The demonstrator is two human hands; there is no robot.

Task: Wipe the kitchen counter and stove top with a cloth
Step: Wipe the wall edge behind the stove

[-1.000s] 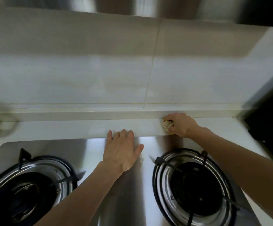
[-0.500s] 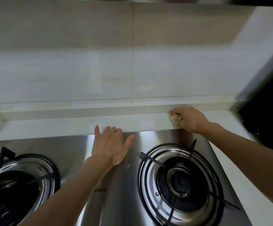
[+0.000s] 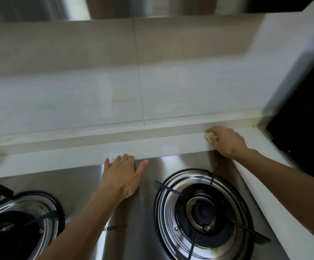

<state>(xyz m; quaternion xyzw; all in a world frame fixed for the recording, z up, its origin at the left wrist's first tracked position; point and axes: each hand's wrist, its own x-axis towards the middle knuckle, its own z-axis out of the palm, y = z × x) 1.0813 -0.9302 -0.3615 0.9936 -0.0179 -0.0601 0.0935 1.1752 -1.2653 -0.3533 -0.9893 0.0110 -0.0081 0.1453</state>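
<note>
My right hand (image 3: 227, 142) is closed around a small bunched whitish cloth (image 3: 210, 136), pressing it into the corner where the white counter (image 3: 77, 156) meets the low back ledge, behind the right burner. Most of the cloth is hidden in my fist. My left hand (image 3: 121, 175) lies flat, fingers together, palm down on the stainless steel stove top (image 3: 77, 181), its fingertips reaching the counter strip behind the stove.
A left burner (image 3: 15, 224) and a right burner (image 3: 203, 212) with black pan supports sit in the stove top. The tiled wall (image 3: 96, 94) rises behind the ledge. A dark opening (image 3: 306, 128) is at far right, a steel hood (image 3: 114, 6) overhead.
My right hand has slid the cloth to the right along the back of the counter. My left hand stays flat on the stove top. The view has shifted right.
</note>
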